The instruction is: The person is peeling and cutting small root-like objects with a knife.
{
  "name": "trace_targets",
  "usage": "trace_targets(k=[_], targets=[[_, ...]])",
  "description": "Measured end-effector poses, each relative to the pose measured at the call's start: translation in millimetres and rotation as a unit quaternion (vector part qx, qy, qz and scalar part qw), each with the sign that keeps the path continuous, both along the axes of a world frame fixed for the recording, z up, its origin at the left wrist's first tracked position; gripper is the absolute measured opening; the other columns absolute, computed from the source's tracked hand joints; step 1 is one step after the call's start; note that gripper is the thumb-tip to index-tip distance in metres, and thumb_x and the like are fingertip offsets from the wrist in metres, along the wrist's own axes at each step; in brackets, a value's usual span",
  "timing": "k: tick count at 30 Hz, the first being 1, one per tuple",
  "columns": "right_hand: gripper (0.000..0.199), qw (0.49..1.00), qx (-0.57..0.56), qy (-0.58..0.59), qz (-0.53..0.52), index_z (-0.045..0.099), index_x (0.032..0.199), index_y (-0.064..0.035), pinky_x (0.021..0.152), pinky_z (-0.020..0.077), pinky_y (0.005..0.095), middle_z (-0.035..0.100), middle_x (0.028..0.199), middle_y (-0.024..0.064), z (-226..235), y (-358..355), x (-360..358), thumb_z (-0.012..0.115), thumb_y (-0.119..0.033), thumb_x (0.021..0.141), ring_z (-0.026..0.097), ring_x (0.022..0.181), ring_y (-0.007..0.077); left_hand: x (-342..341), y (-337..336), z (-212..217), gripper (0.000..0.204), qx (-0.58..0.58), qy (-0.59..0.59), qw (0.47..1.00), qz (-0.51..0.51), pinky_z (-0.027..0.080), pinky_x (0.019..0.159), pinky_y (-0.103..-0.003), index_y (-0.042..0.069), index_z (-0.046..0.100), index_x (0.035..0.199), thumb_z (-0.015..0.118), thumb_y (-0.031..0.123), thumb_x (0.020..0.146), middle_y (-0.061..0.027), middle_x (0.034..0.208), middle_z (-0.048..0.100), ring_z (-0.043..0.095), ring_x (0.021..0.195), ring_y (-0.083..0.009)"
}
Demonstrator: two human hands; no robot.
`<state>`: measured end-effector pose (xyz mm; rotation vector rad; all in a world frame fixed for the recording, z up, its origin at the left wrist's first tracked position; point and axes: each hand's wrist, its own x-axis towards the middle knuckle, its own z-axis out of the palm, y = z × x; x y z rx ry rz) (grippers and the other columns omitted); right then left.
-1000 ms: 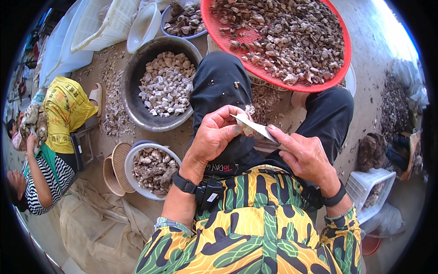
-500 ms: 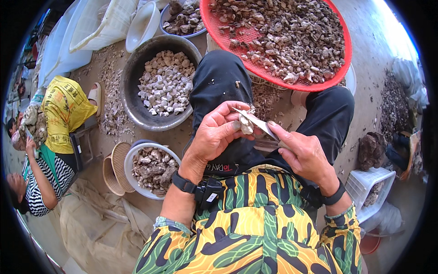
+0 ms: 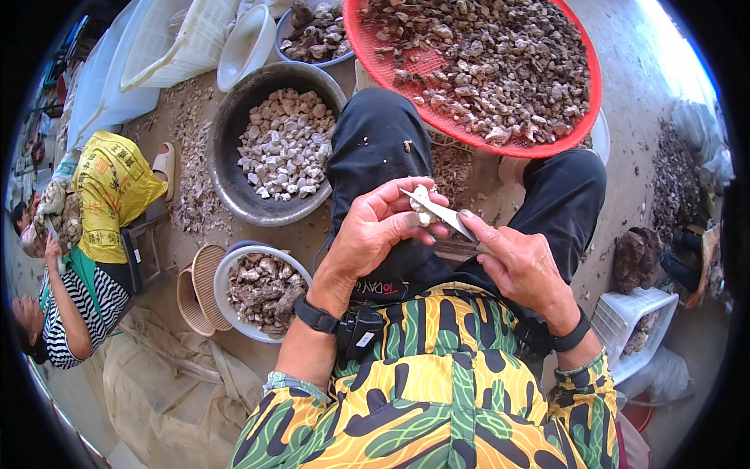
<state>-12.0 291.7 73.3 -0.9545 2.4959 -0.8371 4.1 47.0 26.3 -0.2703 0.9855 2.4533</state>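
Observation:
Between thumb and fingers, my left hand point(image 3: 378, 227) grips a small whitish knobbly lump point(image 3: 423, 205), perhaps a root or tuber piece; its kind is unclear. My right hand point(image 3: 516, 258) is closed round the handle of a knife point(image 3: 444, 213), which the fingers mostly cover. The blade lies slantwise across the lump, its tip pointing up and left. Both hands are above my lap, close together. Left of my knee, a dark basin point(image 3: 226, 176) holds pale trimmed lumps point(image 3: 285, 148). Beyond my knees, a red mesh tray point(image 3: 595, 78) carries many brown, rough lumps point(image 3: 500, 74).
A white bowl of brown rough pieces point(image 3: 266, 293) stands by my left forearm, beside tan baskets point(image 3: 205, 285). A seated person in a yellow apron point(image 3: 109, 184) works at the far left. A white crate point(image 3: 637, 328) lies at the right. Scraps point(image 3: 191, 199) litter the floor.
The lump has turned in my left fingers and shows more of its white surface. The blade has shifted slightly over it. Both hands stay in nearly the same place.

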Motion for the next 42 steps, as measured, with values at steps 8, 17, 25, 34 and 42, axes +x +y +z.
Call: trace_targets(k=[8, 17, 25, 34, 42], targets=[[0.067, 0.999, 0.025, 0.011, -0.026, 0.044, 0.141, -0.0177, 0.050, 0.0467, 0.0382, 0.055, 0.068, 0.0077, -2.3, -0.9, -2.2, 0.067, -0.011, 0.078, 0.058, 0.058, 0.0267, -0.6, 2.6, -4.6, 0.055, -0.082, 0.031, 0.996, -0.019, 0.055, 0.077, -0.032, -0.003, 0.042, 0.135, 0.064, -0.002, 0.084, -0.0186, 0.116, 0.060, 0.066, 0.087, -0.0231], [0.067, 0.998, -0.023, 0.010, -0.050, 0.045, 0.140, -0.0162, 0.053, 0.0480, 0.0374, 0.057, 0.070, 0.0088, -2.9, 4.8, -3.2, 0.066, -0.008, 0.077, 0.060, 0.060, 0.0270, -4.8, 2.1, 4.4, 0.053, -0.058, 0.025, 0.998, -0.021, 0.058, 0.070, -0.032, -0.003, 0.043, 0.134, 0.059, -0.005, 0.084, -0.0197, 0.127, 0.055, 0.067, 0.087, -0.0245], [0.065, 0.997, -0.012, 0.017, -0.071, 0.046, 0.140, -0.0160, 0.052, 0.0461, 0.0386, 0.055, 0.067, 0.0082, -1.6, 14.1, -0.1, 0.066, -0.009, 0.078, 0.058, 0.059, 0.0274, -2.1, -4.7, 14.6, 0.052, -0.079, 0.009, 0.996, -0.028, 0.057, 0.062, -0.029, 0.000, 0.043, 0.135, 0.061, 0.001, 0.085, -0.0185, 0.114, 0.061, 0.067, 0.079, -0.0222], [0.061, 0.979, -0.045, 0.049, -0.193, 0.048, 0.136, -0.0100, 0.072, 0.0524, 0.0385, 0.066, 0.099, 0.0198, 8.0, 53.4, -11.2, 0.063, -0.002, 0.078, 0.065, 0.083, 0.0353, -8.7, -110.6, 21.5, 0.059, -0.225, -0.027, 0.912, 0.340, 0.051, 0.058, -0.022, -0.001, 0.029, 0.141, 0.060, 0.011, 0.092, -0.0200, 0.103, 0.063, 0.063, 0.071, -0.0156], [0.052, 0.946, -0.084, 0.021, -0.314, 0.047, 0.137, -0.0066, 0.073, 0.0506, 0.0311, 0.067, 0.094, 0.0160, 19.1, 78.5, -42.1, 0.056, -0.003, 0.086, 0.067, 0.080, 0.0237, -58.6, -56.2, 63.9, 0.039, -0.341, 0.057, 0.928, 0.137, 0.053, 0.063, -0.023, -0.008, 0.049, 0.125, 0.060, 0.010, 0.091, -0.0167, 0.098, 0.065, 0.064, 0.075, -0.0159]])
